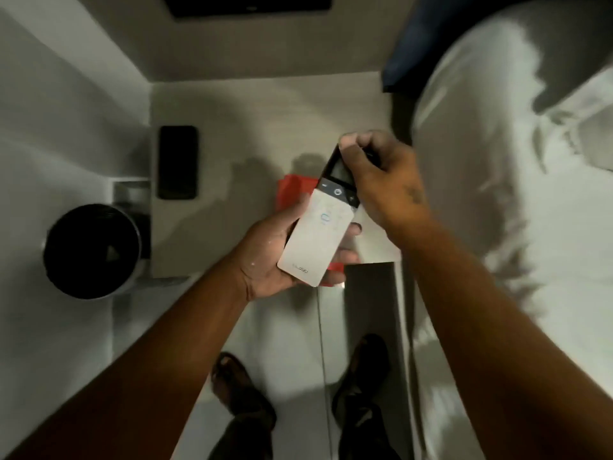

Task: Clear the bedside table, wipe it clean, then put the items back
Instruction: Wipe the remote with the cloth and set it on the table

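Observation:
I look straight down at the pale bedside table [252, 127]. My left hand [268, 260] cradles the lower end of a white remote control [318, 234] with a dark screen at its top. My right hand [381, 180] pinches that dark upper end from above. The remote hangs over the table's front right part. Beneath it a red flat item [292, 190] lies on the table, mostly hidden by my hands. A black phone [177, 162] lies face up near the table's left edge.
A round black bin [93, 250] stands on the floor left of the table. The bed with white sheets [514, 194] and a dark blue pillow [424, 38] fills the right side. My feet in dark sandals [238, 390] stand on the pale floor below.

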